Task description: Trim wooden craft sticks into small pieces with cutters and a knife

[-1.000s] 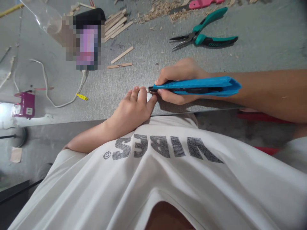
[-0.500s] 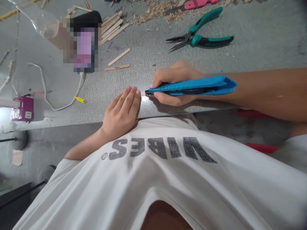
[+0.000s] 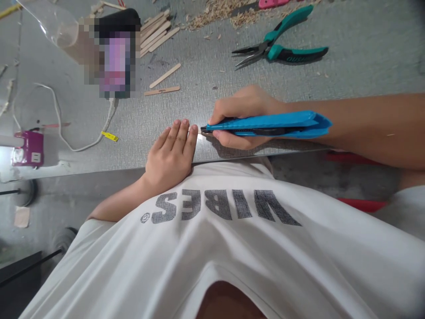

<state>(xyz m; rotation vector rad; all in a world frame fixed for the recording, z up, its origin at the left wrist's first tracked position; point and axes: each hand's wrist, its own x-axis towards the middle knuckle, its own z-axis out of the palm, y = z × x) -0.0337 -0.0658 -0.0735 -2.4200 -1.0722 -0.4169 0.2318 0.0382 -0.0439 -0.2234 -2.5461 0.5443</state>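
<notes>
My right hand [image 3: 247, 115] is closed round a blue utility knife [image 3: 279, 123], its black tip pointing left. My left hand [image 3: 172, 148] lies flat near the table edge, fingers stretched out and close together. Only a small gap separates the knife tip from the left fingertips. A thin sliver shows in that gap; whether it is blade or wood I cannot tell. Whatever lies beneath the left palm is hidden. Beyond the hands are two loose craft sticks, a plain one [image 3: 165, 75] and a notched reddish one [image 3: 162, 91].
Long-nose pliers [image 3: 270, 48] with green handles lie spread behind my right hand. Wood shavings [image 3: 215, 15] and a pink-handled tool [image 3: 272, 3] are at the back. Stacked craft sticks [image 3: 157, 33] lie beside a blurred phone [image 3: 116, 57]. A white cable [image 3: 61, 119] and purple charger [image 3: 29, 148] sit left.
The view has shifted slightly. The left fingers are a little more apart from the knife tip, and the pale piece between them shows less. Both hands stay in nearly the same place.
</notes>
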